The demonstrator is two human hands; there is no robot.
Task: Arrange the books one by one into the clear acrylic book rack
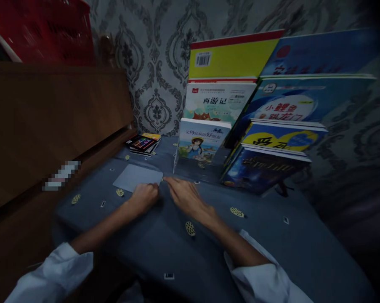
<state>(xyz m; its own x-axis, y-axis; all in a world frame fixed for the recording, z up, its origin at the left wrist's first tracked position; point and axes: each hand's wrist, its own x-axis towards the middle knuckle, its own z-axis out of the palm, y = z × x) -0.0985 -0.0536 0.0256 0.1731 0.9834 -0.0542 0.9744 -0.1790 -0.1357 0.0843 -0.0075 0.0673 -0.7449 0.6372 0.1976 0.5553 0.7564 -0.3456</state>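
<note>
A pale grey-blue, flat rectangular piece (136,177) lies on the patterned tablecloth; whether it is a sheet, a panel or a book cover is unclear. My left hand (145,197) is closed at its near right edge, and what the fingers hold, if anything, is hidden. To the right, my right hand (186,197) rests low over the cloth with fingers stretched out together. Its fingertips point left at the piece's right corner; contact is hard to make out. Behind the right hand stands a picture-cover book (202,141) in a clear stand (176,158).
More books (221,101) rise in tiers behind, with another column of books (265,168) at the right. A small stack of dark books (142,144) lies at the back left. A wooden cabinet (57,130) borders the table's left side, with a red basket (60,33) on top.
</note>
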